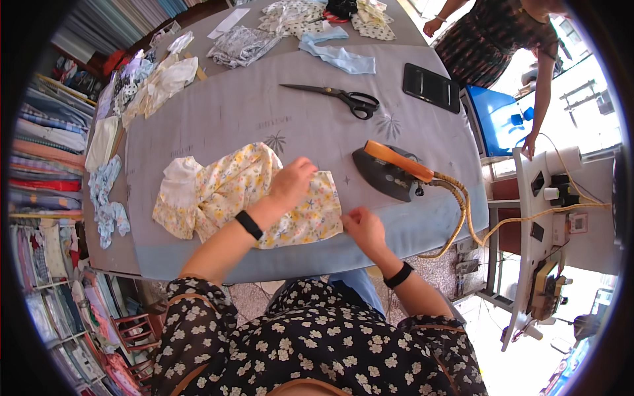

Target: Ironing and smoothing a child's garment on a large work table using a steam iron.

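A small yellow floral garment [237, 193] with a white upper part lies on the padded ironing table [223, 114]. Its straight hem edge points right. My left hand [292, 180] is over the garment, fingers curled near the upper corner of that edge; whether they grip cloth is hidden. At the lower hem corner, my right hand [365, 230] pinches the fabric between thumb and fingers. To the right of the garment rests a dark iron [384, 173] with an orange handle, lying flat on the table cover.
Black-handled fabric scissors [342, 94] and a black tray-like plate [431, 88] lie beyond. Folded cloth [242, 44] and a light-blue strip [339, 52] are at the far side. The iron's cord [525, 216] runs right toward a sewing-machine table [527, 237]. Another person [488, 39] stands far right.
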A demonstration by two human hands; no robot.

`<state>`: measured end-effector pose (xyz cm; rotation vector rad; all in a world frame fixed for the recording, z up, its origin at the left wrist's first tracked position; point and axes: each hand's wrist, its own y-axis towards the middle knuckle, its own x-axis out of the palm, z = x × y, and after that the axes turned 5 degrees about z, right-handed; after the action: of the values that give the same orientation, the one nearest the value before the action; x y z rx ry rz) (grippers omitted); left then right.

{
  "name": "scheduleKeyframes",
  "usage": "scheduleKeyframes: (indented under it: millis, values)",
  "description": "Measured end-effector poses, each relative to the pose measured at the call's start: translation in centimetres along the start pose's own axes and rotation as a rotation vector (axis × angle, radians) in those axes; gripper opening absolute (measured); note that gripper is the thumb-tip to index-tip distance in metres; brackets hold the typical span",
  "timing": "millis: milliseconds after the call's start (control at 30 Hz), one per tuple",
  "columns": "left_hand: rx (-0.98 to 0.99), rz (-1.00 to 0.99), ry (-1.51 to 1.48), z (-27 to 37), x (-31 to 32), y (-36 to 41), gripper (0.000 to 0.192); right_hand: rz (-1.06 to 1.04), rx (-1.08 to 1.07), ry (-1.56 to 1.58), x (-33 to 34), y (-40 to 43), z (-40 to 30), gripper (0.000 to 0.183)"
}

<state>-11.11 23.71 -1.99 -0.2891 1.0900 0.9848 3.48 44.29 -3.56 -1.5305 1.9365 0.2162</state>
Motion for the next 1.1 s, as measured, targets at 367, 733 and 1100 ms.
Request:
scheduleKeyframes:
  millis: [367,733,1100]
  values:
    - [-0.487,-0.004,-0.434,1.6,2.9,1.7,0.015,-0.037,0.001,0.180,1.7,-3.0,-0.3,0.020]
    - [-0.103,0.142,-0.309,3.2,2.3,-0.4,0.031,-0.159,0.277,0.280,0.1,-1.8,-0.4,0.026]
    - [-0.101,-0.213,0.269,4.9,1.9,-9.4,0.084,-0.254,0.233,0.105,-0.6,-1.2,-1.3,0.028]
